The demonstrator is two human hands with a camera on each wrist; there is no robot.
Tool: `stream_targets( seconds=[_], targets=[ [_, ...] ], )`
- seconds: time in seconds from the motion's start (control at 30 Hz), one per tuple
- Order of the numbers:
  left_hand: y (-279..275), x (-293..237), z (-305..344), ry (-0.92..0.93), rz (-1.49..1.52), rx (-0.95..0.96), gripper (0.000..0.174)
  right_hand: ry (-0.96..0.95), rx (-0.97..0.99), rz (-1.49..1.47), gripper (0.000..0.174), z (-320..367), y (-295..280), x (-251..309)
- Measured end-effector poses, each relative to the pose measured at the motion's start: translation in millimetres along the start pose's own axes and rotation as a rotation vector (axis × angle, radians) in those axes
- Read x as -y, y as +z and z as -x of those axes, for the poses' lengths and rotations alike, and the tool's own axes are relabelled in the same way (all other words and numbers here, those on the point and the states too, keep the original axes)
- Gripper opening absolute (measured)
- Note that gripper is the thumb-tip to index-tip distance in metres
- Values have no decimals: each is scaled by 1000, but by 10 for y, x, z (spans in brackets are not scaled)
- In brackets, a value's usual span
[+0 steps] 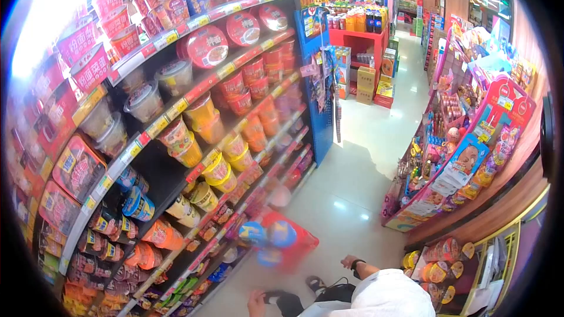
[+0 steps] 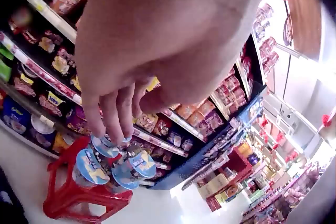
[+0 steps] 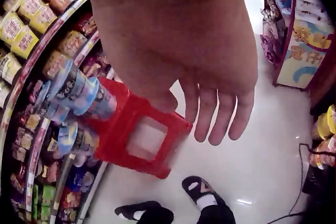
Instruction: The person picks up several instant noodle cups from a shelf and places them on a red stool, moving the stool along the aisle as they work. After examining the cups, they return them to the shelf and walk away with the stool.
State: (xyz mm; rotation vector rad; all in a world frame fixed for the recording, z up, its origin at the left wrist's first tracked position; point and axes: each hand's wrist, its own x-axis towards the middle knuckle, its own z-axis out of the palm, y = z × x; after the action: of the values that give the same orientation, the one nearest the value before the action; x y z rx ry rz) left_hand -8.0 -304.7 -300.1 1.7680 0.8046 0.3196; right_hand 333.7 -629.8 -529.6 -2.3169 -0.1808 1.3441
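A red plastic stool (image 1: pixel 302 242) stands on the floor beside the shelves, blurred in the head view. Several blue-lidded cups (image 2: pixel 91 167) are grouped on its seat. My left hand (image 1: pixel 257 304) hangs low near the shelf side, its fingers (image 2: pixel 107 109) loosely bent and holding nothing. In the left wrist view those fingertips overlap the cups, while the head view shows the hand apart from them. To the right of the stool, my right hand (image 1: pixel 351 262) hangs with relaxed fingers (image 3: pixel 206 112) and nothing in its grasp.
Long shelves (image 1: pixel 176 105) of instant-noodle cups and bowls line the left. A snack display (image 1: pixel 464 158) stands on the right, with more cups (image 1: pixel 437 270) low beside it. Tiled floor (image 1: pixel 352 182) runs between them. Cardboard boxes (image 1: pixel 365 85) stand farther back.
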Motion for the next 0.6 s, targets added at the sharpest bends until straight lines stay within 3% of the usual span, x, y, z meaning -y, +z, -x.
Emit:
stream_targets(
  seconds=[0.07, 0.1, 0.17, 0.2, 0.3, 0.4, 0.43, 0.5, 0.53, 0.6],
  targets=[
    [110, -391, 62, -50, -108, 48, 28, 72, 28, -55, 40, 267, 3, 54],
    [167, -581, 97, -78, -161, 74, 28, -22, 0, 15, 40, 179, 73, 33],
    [303, 237, -22, -14, -279, 72, 28, -209, -64, 160, 40, -84, 178, -41],
    [352, 529, -41, 13, -337, 72, 27, -142, -50, 53, 40, -36, 158, 52],
    [382, 29, 62, 124, -392, 102, 27, -10, -24, -203, 41, 89, 105, 621],
    [370, -264, 24, -3, -146, 133, 26, -13, 11, -336, 38, -110, 334, 847],
    [354, -601, 15, -40, -119, 124, 26, -16, 46, -380, 36, -305, 408, 870],
    [330, -1302, 37, -117, -46, 116, 27, -131, 51, -331, 30, -62, 362, 1173],
    [312, -1021, -32, -31, -41, 104, 29, -238, 74, -238, 29, -54, 374, 1267],
    [263, -1038, -127, -116, -42, 109, 31, -365, 108, -75, 27, -416, 597, 1346]
  ],
)
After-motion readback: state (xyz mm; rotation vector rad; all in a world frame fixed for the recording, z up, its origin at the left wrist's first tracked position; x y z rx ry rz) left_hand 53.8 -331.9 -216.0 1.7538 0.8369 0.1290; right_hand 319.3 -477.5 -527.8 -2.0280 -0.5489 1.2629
